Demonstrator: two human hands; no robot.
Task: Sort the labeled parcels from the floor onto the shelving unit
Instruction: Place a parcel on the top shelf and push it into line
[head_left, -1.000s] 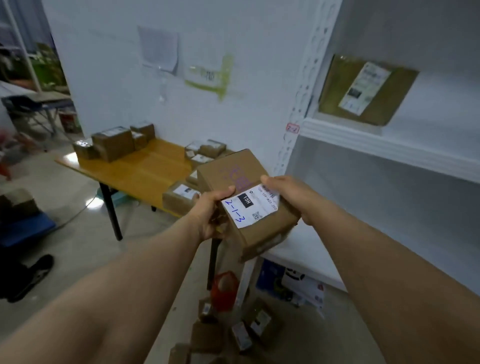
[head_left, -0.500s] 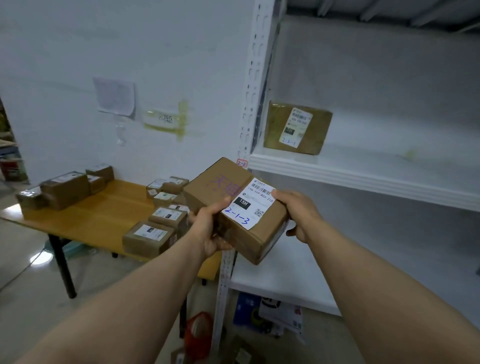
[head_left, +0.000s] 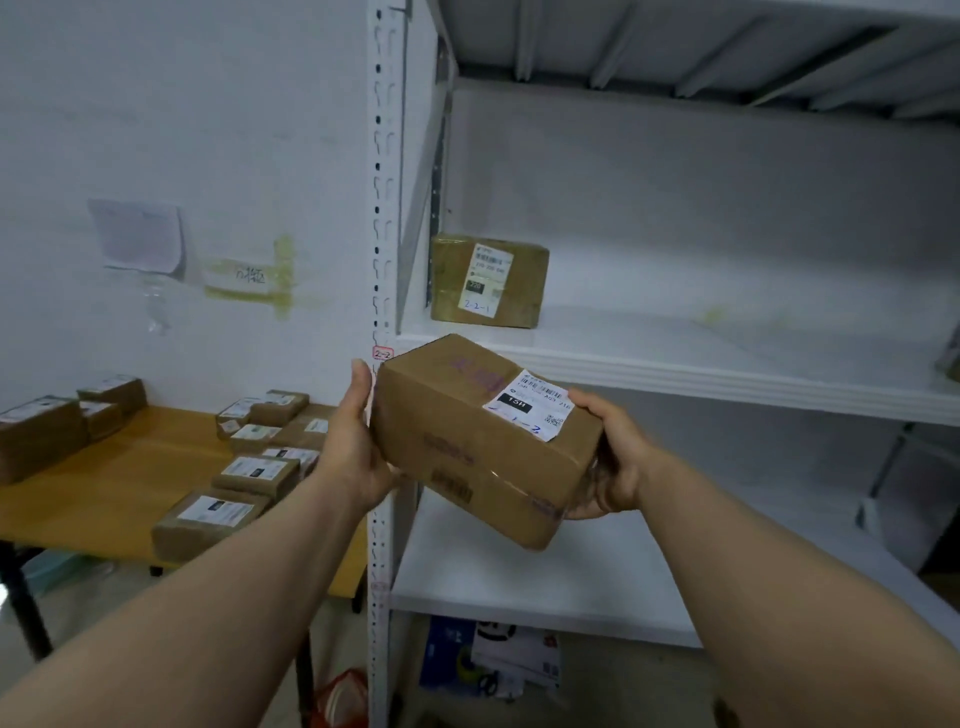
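I hold a brown cardboard parcel (head_left: 467, 441) with a white shipping label in front of the white shelving unit (head_left: 675, 379). My left hand (head_left: 353, 441) presses flat against the parcel's left end, thumb pointing up. My right hand (head_left: 613, 462) grips the right end, fingers curled under it. The parcel is tilted, its label facing up and right, at the height between the middle shelf and the lower shelf (head_left: 519, 582). Another labeled parcel (head_left: 488, 280), marked 2-2-1, stands at the left end of the middle shelf.
A wooden table (head_left: 104, 493) to the left carries several labeled parcels. The shelf's perforated upright (head_left: 382, 208) stands just behind my left hand. Bags and printed packets (head_left: 493, 660) lie on the floor under the lowest shelf. A red object (head_left: 337, 701) sits by the upright's foot.
The view has swung up and right toward the shelves. The parcel has risen and moved closer to the shelving, tilting so its label faces more upward. Both hands keep hold of it.
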